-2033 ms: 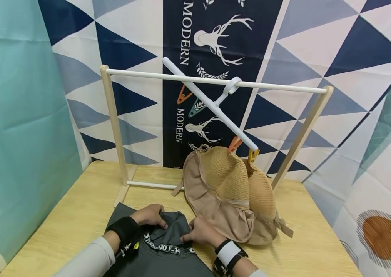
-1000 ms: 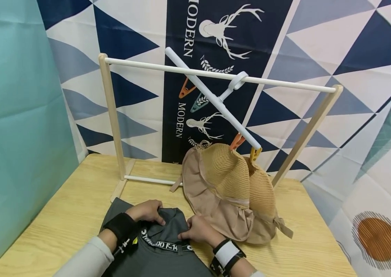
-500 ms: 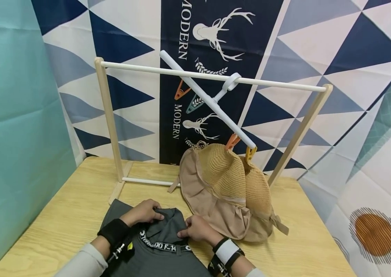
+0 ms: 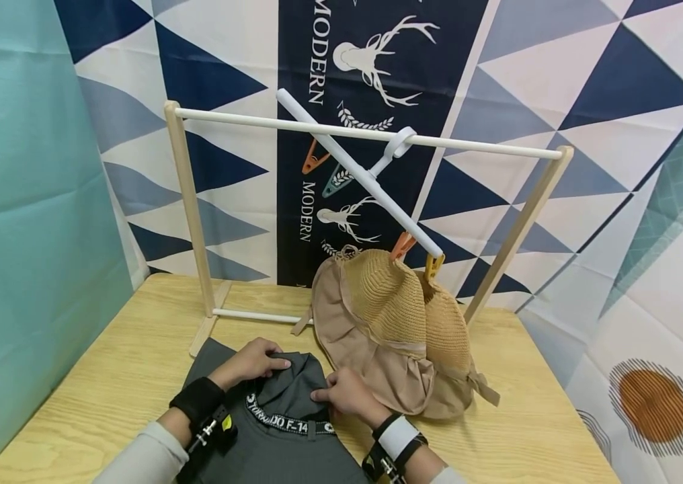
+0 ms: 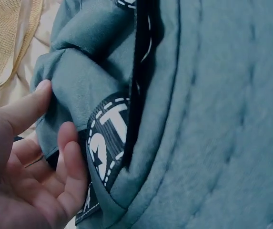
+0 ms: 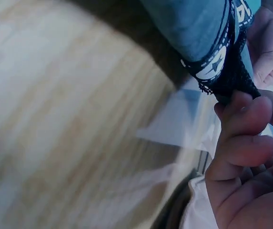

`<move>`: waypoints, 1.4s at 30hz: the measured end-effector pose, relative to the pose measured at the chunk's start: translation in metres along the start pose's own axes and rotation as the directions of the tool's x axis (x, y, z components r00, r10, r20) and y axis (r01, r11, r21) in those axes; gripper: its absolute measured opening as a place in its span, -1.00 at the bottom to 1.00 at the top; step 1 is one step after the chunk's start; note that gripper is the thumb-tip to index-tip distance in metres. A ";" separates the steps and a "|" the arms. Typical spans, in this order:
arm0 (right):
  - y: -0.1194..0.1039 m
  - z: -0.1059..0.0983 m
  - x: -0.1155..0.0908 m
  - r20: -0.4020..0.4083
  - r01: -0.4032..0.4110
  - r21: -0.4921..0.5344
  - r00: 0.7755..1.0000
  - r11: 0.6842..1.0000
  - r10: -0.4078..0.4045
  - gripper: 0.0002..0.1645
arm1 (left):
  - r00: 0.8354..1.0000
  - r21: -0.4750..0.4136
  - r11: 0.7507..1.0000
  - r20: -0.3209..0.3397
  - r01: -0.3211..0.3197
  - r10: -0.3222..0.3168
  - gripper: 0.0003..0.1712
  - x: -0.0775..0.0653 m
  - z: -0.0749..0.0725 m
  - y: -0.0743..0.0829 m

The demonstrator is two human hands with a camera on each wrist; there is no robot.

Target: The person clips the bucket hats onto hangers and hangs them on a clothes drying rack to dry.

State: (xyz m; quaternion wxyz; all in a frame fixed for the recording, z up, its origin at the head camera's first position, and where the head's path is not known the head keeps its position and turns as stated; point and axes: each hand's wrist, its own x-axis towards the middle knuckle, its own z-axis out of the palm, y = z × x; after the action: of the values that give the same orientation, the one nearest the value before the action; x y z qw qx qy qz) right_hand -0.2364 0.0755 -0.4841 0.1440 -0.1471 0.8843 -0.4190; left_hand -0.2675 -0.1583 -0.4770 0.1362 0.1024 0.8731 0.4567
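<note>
A dark grey brimmed fabric hat (image 4: 293, 403) with a white-lettered black band lies at the table's front, its crown partly caved in. My left hand (image 4: 252, 365) grips the crown's left side, thumb over the cloth; the left wrist view shows the thumb on the crown and curled fingers (image 5: 72, 167) at the band. On the crown's right side, my right hand (image 4: 350, 395) pinches the cloth; the right wrist view shows its fingertips (image 6: 250, 114) at the band's edge. A beige hat (image 4: 386, 302) with a straw-like crown hangs just beyond my right hand, its cloth brim against the table.
A rack (image 4: 347, 131) with wooden legs stands at the back. A white bar hanger (image 4: 359, 171) hooks over its rail, tilted down to the right. Orange (image 4: 403, 246) and yellow clips (image 4: 434, 265) hold the beige hat; orange (image 4: 314, 158) and teal clips (image 4: 337, 181) hang at the upper end.
The head view shifts slightly. Both hands keep their hold on the grey hat, whose crown has risen a little and shows more of its lettered band. The beige hat stays hanging.
</note>
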 end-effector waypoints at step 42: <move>-0.029 -0.016 -0.002 -0.066 0.035 0.104 0.997 0.994 -0.028 -0.39 | 0.992 -0.105 0.992 -0.108 -0.073 0.062 -0.80 0.009 -0.024 0.018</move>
State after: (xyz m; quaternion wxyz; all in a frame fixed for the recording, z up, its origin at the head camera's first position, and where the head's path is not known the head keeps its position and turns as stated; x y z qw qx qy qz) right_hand -0.2366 0.0699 -0.4519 0.1165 -0.1397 0.8629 -0.4714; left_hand -0.2833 -0.1636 -0.4501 0.0799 0.1003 0.8490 0.5126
